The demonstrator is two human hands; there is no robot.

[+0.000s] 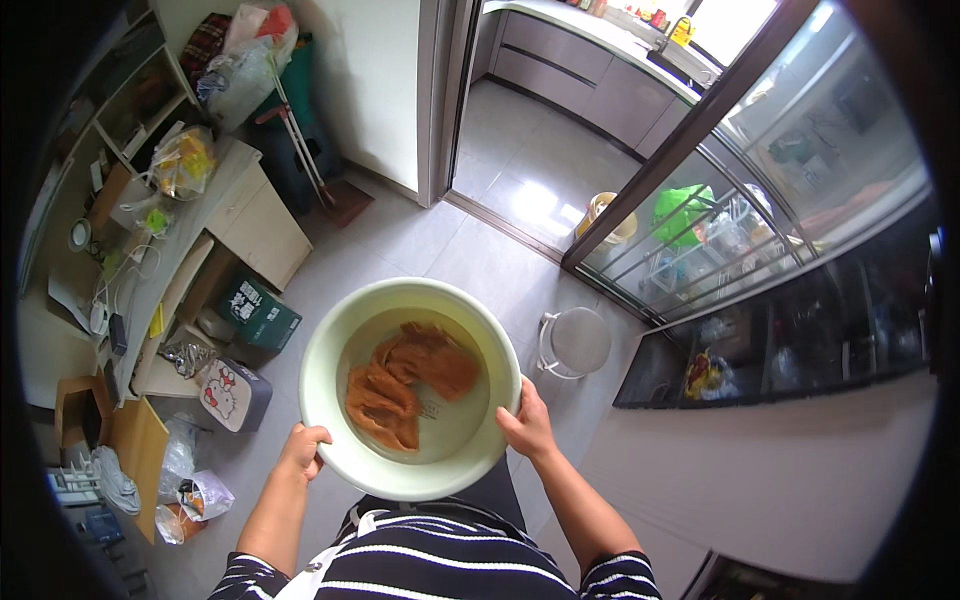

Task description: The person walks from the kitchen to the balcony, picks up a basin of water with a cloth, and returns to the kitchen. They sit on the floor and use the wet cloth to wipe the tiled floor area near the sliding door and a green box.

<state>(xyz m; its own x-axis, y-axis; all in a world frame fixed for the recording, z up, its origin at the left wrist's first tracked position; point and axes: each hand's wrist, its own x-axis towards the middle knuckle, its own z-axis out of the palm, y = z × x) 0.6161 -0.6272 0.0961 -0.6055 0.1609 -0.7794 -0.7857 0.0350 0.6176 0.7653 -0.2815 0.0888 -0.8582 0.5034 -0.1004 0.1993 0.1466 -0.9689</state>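
Observation:
A round pale green basin (322, 372) is held in front of my body, above the floor. Shallow water covers its bottom, and a crumpled orange-brown cloth (383, 396) lies in it. My left hand (303, 450) grips the lower left of the rim, thumb on top. On the right side, my right hand (528, 420) is closed round the rim, its thumb on the edge. The fingers of both hands beneath the rim are hidden by the basin.
A cluttered desk (200, 215) stands at the left, with a green box (258, 313), a character-print box (236, 395) and bags beneath. A broom (345, 200) leans beyond it. A lidded bucket (578, 342) stands right of the basin. Ahead, a sliding door frame (640, 185) borders the kitchen floor (520, 140).

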